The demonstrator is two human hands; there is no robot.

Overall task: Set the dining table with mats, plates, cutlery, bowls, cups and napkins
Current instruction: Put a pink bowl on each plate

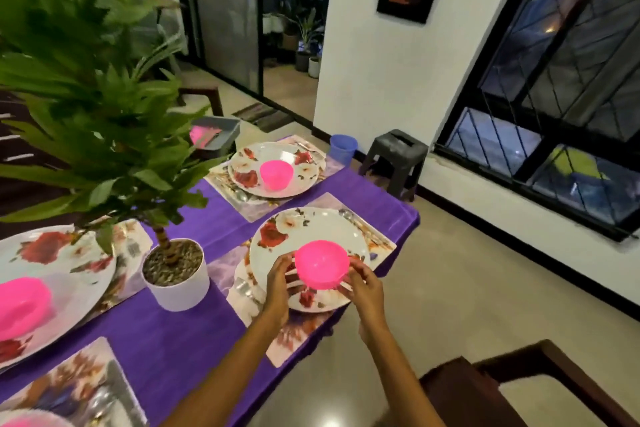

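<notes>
A bright pink bowl (322,263) is held between my left hand (278,282) and my right hand (365,286), just over a floral plate (304,229) on a mat (377,243) near the table's right edge. Both hands grip the bowl's sides with curled fingers. Farther back, another floral plate (301,177) carries a pink bowl (276,174). At the left, a third plate (76,274) holds a pink bowl (22,308). Spoons (242,196) lie beside the plates. A blue cup (343,147) stands at the far corner.
A potted plant in a white pot (180,284) stands mid-table, its leaves (86,87) covering the left. A grey tray (216,133) with something pink sits at the far end. A grey stool (398,156) and a dark wooden chair (526,388) stand beside the purple-clothed table (194,333).
</notes>
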